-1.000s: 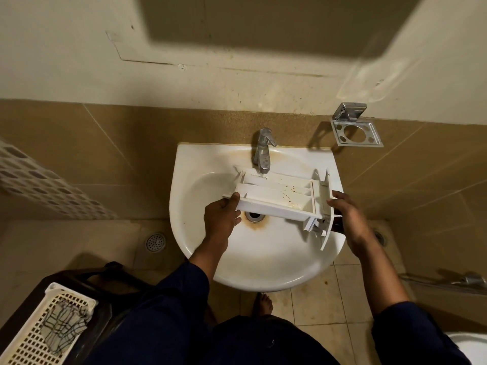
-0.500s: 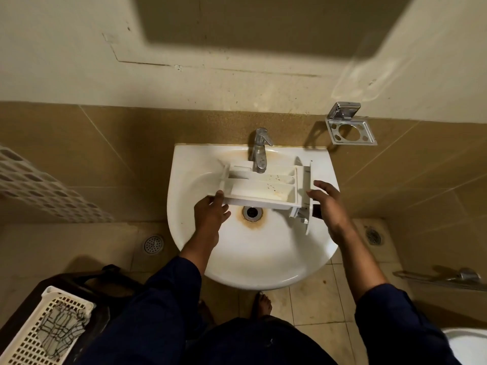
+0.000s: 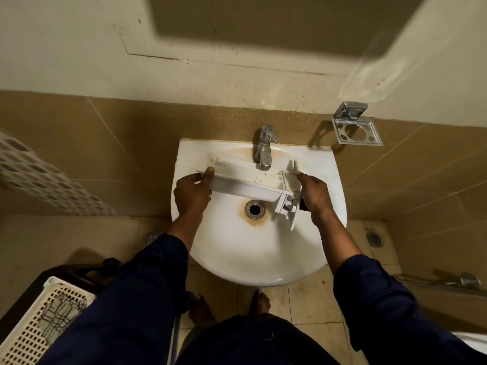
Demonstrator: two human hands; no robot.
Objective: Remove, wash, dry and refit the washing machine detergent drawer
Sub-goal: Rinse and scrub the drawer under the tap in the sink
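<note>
Drawer [image 3: 250,181] is held just under the tap [image 3: 264,150]: L hand [image 3: 192,193] grips the end left of it, R hand [image 3: 313,192] the end right. Compartments are best kept open-side up, centred below the tap, w/ firm grip.

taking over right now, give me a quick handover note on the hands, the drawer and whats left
Left hand grips the left end of the detergent drawer; right hand holds its front-panel end.
The drawer is out of the machine, held over the sink just below the tap. No running water is visible, and dark specks show inside the drawer.
Done: removal. Left: wash, dry, refit.
</note>
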